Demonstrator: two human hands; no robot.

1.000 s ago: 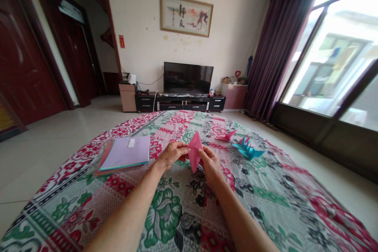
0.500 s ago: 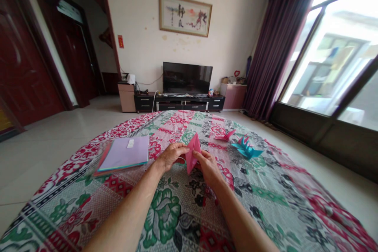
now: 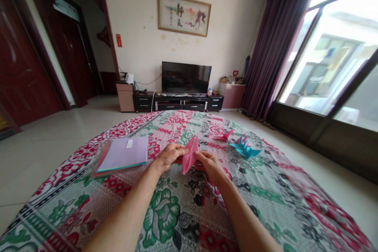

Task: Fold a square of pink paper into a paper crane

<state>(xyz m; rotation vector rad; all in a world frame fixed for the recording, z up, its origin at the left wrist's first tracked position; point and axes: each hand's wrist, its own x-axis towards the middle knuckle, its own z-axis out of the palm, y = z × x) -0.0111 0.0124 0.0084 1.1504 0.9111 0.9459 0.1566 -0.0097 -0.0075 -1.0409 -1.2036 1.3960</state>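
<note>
Pinched between both hands is a piece of folded pink paper (image 3: 189,156), held above the patterned tablecloth. It is a narrow diamond, with a slit that parts its upper end into two points. My left hand (image 3: 172,155) grips its left edge between thumb and fingers. On the right edge, my right hand (image 3: 209,164) does the same, its lower fingers curled behind the paper. To the right on the cloth sit a pink paper crane (image 3: 224,136) and several blue paper cranes (image 3: 245,149), with some pink paper among the blue.
A stack of coloured paper sheets (image 3: 124,154), lilac on top with a small white piece on it, lies left of my hands. The round table wears a floral cloth (image 3: 165,212). Beyond it stand a television (image 3: 186,78) and a low black cabinet (image 3: 174,102).
The pink paper has turned slightly and its upper end now shows two separate points. My right thumb has shifted from the paper's middle to its right edge.
</note>
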